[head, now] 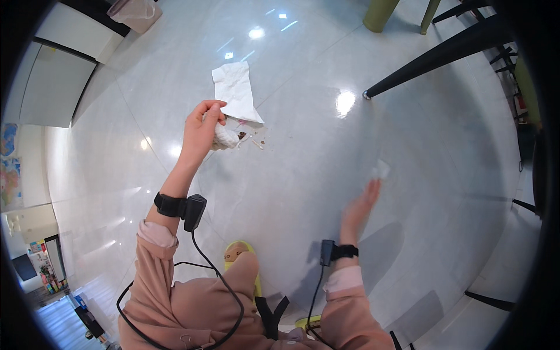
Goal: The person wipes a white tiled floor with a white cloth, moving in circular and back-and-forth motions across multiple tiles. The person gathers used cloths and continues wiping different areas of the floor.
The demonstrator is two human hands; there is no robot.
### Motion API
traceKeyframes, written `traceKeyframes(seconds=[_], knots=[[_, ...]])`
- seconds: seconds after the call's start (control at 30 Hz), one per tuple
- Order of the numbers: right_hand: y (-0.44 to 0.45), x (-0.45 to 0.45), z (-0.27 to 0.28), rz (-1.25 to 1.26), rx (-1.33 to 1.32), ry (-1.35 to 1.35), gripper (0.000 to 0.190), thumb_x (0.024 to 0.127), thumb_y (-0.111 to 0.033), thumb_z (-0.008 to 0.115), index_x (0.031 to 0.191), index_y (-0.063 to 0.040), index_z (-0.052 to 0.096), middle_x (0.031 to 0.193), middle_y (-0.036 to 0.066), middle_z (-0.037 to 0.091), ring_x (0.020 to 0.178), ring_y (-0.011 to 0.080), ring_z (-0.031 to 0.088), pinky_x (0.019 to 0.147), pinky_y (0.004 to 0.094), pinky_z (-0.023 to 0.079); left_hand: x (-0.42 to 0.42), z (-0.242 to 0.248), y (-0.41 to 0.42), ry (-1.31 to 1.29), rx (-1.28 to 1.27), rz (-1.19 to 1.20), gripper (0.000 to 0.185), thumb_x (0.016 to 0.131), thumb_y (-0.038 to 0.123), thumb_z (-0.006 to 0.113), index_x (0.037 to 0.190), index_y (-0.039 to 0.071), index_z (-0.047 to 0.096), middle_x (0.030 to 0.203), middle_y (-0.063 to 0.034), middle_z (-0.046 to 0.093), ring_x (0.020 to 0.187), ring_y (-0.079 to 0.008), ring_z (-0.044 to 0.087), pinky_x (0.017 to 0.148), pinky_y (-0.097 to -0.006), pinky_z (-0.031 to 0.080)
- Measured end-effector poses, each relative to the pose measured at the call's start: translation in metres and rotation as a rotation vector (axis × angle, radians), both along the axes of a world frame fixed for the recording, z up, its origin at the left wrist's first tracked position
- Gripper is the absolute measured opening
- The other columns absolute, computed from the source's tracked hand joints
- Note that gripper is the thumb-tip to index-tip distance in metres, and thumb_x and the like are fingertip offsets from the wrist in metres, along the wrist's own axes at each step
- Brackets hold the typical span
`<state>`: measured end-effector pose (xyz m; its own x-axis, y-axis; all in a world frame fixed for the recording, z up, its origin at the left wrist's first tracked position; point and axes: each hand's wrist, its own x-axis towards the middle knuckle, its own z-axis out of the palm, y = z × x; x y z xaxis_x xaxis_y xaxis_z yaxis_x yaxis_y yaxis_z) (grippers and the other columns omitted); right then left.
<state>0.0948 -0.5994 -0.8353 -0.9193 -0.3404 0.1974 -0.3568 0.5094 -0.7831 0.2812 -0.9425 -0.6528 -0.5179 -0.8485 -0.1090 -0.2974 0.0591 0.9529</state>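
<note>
My left hand (202, 127) has its thumb and fingers pinched on a crumpled white paper towel (225, 138), low over the floor. Just beyond it lies a flat white paper sheet (235, 92), wrinkled and with a pinkish mark near its lower edge. Brown crumbs and small pale bits of debris (258, 144) are scattered beside the crumpled towel. Off to the right, my right hand (361, 208) is blurred, its fingers stretched forward. A small white scrap (382, 169), perhaps tissue, is at its fingertips; whether the fingers grip it is unclear.
A black tapered furniture leg (420, 63) meets the glossy tiled floor (288, 192) at upper right. Green furniture legs (378, 15) stand farther back. A lined waste bin (139, 17) is at upper left, near a white cabinet (57, 85). Black cables (223, 273) hang from both wrist devices.
</note>
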Motion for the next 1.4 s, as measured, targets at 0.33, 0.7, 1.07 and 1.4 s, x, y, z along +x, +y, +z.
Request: traceKeyframes(seconds=[0.33,0.7,1.07,1.4], knots=[[-0.197,0.057,0.057,0.515,-0.301,0.011,0.049,0.082,0.01,0.04,0.13,0.003,0.049,0.14,0.017,0.045,0.131,0.032,0.04,0.111,0.0378,0.031,-0.02,-0.011,0.0,-0.015,-0.225,0.043,0.021,0.092,0.015,0.058,0.109,0.003,0.06,0.088,-0.0016,0.06,0.077,-0.0076,0.055,0.072,-0.0239,0.045],[-0.06,0.025,0.108,0.02,-0.594,-0.895,0.051,0.088,0.003,0.036,0.138,-0.003,0.041,0.136,0.015,0.048,0.124,0.0276,0.048,0.104,0.038,0.041,-0.038,-0.002,0.013,-0.04,-0.575,-0.146,0.022,0.092,0.021,0.058,0.1,0.002,0.066,0.081,-0.0029,0.064,0.075,-0.0103,0.058,0.072,-0.0255,0.046],[0.012,0.017,0.154,0.004,-1.607,-1.606,0.041,0.099,-0.011,0.038,0.139,-0.004,0.036,0.138,0.018,0.042,0.124,0.033,0.046,0.106,0.0438,0.04,-0.068,0.041,0.081,-0.163,-0.109,-0.64,0.021,0.088,0.019,0.062,0.101,0.004,0.066,0.095,-0.0097,0.067,0.083,-0.0182,0.063,0.075,-0.0301,0.049],[0.007,0.025,0.191,0.251,-1.315,-1.666,0.051,0.099,-0.032,0.034,0.139,-0.002,0.037,0.137,0.018,0.047,0.125,0.034,0.047,0.107,0.0479,0.037,-0.087,0.065,0.136,0.01,-0.333,-0.995,0.017,0.085,0.011,0.065,0.101,0.005,0.06,0.118,-0.0079,0.057,0.093,-0.0203,0.058,0.08,-0.0331,0.047]])
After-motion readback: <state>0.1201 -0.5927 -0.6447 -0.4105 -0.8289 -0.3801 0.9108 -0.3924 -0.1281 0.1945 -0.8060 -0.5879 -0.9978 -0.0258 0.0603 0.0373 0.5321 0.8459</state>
